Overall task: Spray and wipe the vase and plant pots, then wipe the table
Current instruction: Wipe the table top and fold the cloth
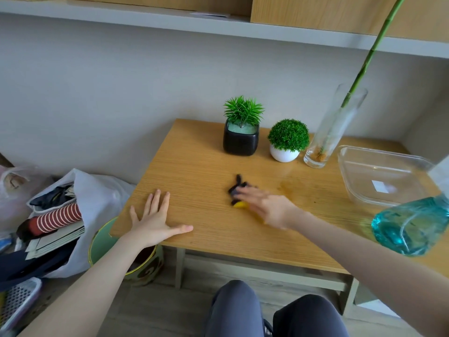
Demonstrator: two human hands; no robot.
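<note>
At three o'clock a clear plastic tub [379,177] sits on the wood. Down at nine, a white bag [97,190] bulges with clothes beside a green bin [104,242]; a mesh basket [19,300] at eight.

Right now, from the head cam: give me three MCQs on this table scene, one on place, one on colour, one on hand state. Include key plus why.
1. Where does the glass vase stand?
A. left of the black pot
B. right of the white pot, beside the clear tray
C. on the floor

2. What colour is the liquid in the spray bottle?
A. blue
B. red
C. clear

3. What is the left hand doing?
A. gripping the cloth
B. lifting a pot
C. resting flat, fingers spread, on the table

Key: 1 B, the vase stands between the white pot and the clear tray; 2 A, the bottle shows blue-teal; 3 C, the palm lies open at the table's near left, while the right hand presses the cloth.
</note>
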